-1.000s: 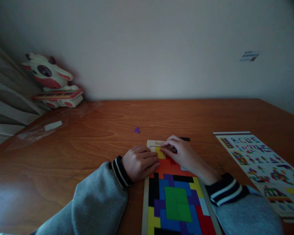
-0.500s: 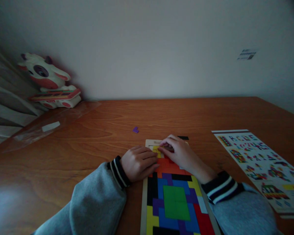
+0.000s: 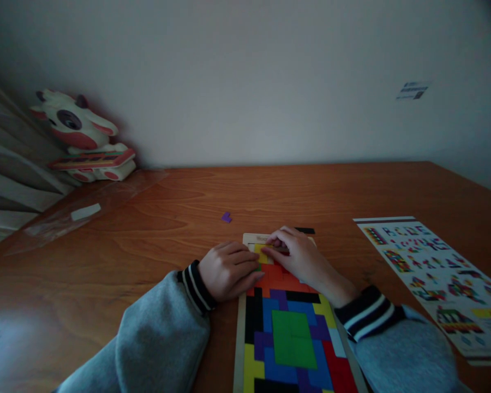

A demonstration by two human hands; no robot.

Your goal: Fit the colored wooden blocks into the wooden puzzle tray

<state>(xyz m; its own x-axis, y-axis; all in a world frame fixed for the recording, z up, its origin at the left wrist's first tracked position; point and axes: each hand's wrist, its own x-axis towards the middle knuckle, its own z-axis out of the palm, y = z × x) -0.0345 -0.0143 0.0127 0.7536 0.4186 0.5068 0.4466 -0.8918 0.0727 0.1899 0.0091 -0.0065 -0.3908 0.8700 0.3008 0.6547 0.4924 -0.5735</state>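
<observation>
Nearest: puzzle board (image 3: 245, 338) w/ wooden frame, on table (image 3: 155, 229), packed w/ coloured blocks; green square mid. Next, left hand (image 3: 228, 271) resting at board's left edge, fingers loosely curled together, tips on blocks, gripping nothing. Right hand (image 3: 300, 255) over board's far end, fingertips bunched on yellow piece (image 3: 263, 255) lying in top row; whether clamped or just pressing, can't tell. Guide sheet (image 3: 433, 273) flat, well right of board. Beyond: black piece (image 3: 305, 230) just past board, purple piece (image 3: 226, 217) farther, apart. Far left: plastic bag (image 3: 82, 213), cow toy (image 3: 82, 136) at wall.
</observation>
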